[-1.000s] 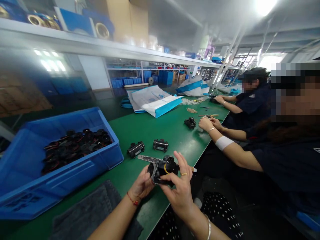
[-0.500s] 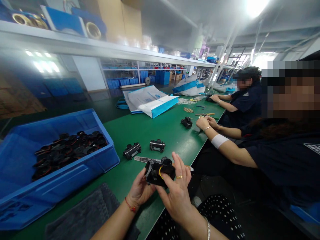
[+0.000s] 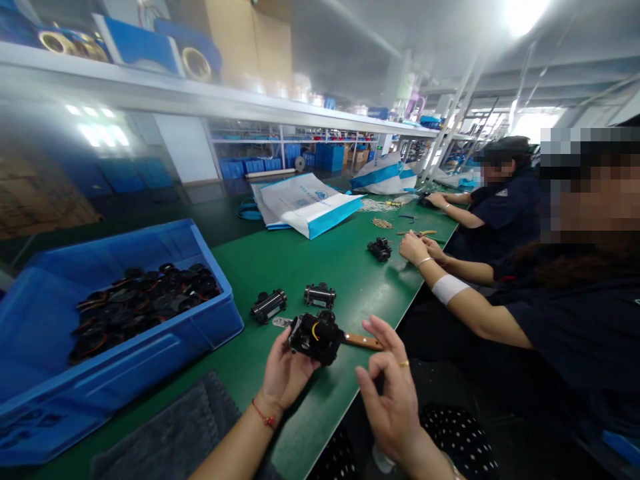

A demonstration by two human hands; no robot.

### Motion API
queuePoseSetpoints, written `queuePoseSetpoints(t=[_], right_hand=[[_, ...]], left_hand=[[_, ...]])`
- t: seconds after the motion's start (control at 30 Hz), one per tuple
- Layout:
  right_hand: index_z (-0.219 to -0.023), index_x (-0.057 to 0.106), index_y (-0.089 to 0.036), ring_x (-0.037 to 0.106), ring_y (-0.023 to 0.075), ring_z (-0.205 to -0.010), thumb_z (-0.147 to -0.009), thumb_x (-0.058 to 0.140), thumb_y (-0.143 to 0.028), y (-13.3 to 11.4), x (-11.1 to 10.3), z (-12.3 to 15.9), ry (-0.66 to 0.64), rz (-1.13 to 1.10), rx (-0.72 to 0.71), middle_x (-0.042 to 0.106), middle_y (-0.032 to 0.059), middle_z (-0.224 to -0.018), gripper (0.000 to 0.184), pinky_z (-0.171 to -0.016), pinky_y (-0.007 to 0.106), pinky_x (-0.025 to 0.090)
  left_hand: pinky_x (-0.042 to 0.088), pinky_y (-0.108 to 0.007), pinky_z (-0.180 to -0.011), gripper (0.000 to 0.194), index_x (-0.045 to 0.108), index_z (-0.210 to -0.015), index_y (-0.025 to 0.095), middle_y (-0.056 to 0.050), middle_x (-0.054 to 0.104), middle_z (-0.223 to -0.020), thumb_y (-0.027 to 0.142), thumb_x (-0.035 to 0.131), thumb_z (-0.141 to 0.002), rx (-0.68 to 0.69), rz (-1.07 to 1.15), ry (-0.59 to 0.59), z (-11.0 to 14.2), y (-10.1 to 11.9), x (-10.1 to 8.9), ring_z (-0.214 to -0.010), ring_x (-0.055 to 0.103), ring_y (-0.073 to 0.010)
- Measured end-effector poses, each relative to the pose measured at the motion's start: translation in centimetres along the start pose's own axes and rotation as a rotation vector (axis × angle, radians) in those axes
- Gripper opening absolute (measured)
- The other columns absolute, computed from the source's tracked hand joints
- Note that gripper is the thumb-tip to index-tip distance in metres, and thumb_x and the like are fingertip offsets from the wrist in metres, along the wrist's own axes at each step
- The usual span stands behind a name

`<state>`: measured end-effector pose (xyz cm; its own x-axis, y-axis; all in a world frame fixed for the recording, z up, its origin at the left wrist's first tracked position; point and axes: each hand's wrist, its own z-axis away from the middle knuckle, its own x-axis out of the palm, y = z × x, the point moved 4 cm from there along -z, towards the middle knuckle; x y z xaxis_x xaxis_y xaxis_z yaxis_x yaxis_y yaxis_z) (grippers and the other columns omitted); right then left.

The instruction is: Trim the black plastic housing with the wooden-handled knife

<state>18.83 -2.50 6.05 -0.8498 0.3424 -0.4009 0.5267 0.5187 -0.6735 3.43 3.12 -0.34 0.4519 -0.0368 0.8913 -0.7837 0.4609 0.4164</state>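
My left hand [image 3: 287,373] holds a black plastic housing [image 3: 317,341] with a yellow ring on it, above the green table. To its right, my right hand [image 3: 395,393] is off the part, fingers apart and curved, with nothing in them. Behind the housing lies a flat-bladed tool with a wooden handle [image 3: 361,341], its blade partly hidden. Two similar black cylindrical parts, one at left [image 3: 269,306] and one at right [image 3: 320,295], rest on the table just beyond.
A blue bin [image 3: 165,347] of black round parts stands at left, with a grey cloth [image 3: 170,427] in front. Beyond are a white-and-blue bag [image 3: 310,200] and another black part [image 3: 379,249]. Two co-workers sit along the right side; the nearer one's arm [image 3: 475,300] reaches over the table.
My right hand has let go of the black housing and drawn back to the right. My left hand keeps the housing, which is now turned somewhat. The tool's wooden handle shows more.
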Motion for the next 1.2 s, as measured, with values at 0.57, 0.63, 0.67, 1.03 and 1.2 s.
queuePoseSetpoints(t=[0.57,0.63,0.67,1.03,1.2], right_hand=[[-0.066,0.066,-0.019,0.066,0.0309,-0.097,-0.069,0.074,-0.039,7.9,2.0,0.2,-0.07,-0.439,0.58,0.073,0.0134,-0.098,0.022,-0.093,0.047,0.047],[-0.065,0.064,-0.018,0.067,0.0296,-0.096,-0.069,0.075,-0.043,6.8,1.5,0.0,-0.076,-0.568,0.637,0.073,0.0132,-0.098,0.027,-0.092,0.044,0.048],[-0.065,0.063,-0.018,0.067,0.0293,-0.096,-0.069,0.076,-0.045,6.2,1.2,-0.1,-0.077,-0.622,0.658,0.073,0.0131,-0.098,0.03,-0.093,0.044,0.048],[-0.08,0.073,-0.017,0.069,0.018,-0.088,-0.069,0.08,-0.038,2.1,-2.0,-0.2,0.06,-1.149,0.793,0.072,0.0111,-0.103,0.024,-0.092,0.031,0.047],[-0.065,0.07,-0.017,0.065,0.0149,-0.086,-0.067,0.08,-0.026,1.6,-2.7,-0.1,0.103,-1.297,0.785,0.071,0.0057,-0.1,0.014,-0.092,0.031,0.048]], left_hand=[[0.054,-0.036,-0.075,0.045,0.067,-0.104,0.018,-0.013,0.071,-0.103,0.053,0.046,-0.084,0.126,0.033,0.032,-0.2,1.9,-1.6,-0.091,0.067,-0.0271],[0.055,-0.037,-0.075,0.044,0.066,-0.106,0.02,-0.012,0.07,-0.105,0.052,0.046,-0.085,0.125,0.015,0.015,-0.2,1.8,-1.8,-0.092,0.067,-0.0275],[0.055,-0.037,-0.075,0.043,0.066,-0.107,0.021,-0.012,0.07,-0.106,0.051,0.046,-0.084,0.129,0.004,0.007,-0.2,1.8,-1.9,-0.092,0.067,-0.0281],[0.054,-0.039,-0.083,0.04,0.067,-0.107,0.023,-0.01,0.069,-0.11,0.048,0.048,-0.084,0.08,0.014,-0.124,-0.1,2.3,-1.5,-0.1,0.064,-0.0303],[0.053,-0.041,-0.084,0.038,0.067,-0.108,0.023,-0.01,0.069,-0.111,0.046,0.048,-0.084,0.053,0.031,-0.109,0.0,2.1,-1.7,-0.104,0.063,-0.031]])
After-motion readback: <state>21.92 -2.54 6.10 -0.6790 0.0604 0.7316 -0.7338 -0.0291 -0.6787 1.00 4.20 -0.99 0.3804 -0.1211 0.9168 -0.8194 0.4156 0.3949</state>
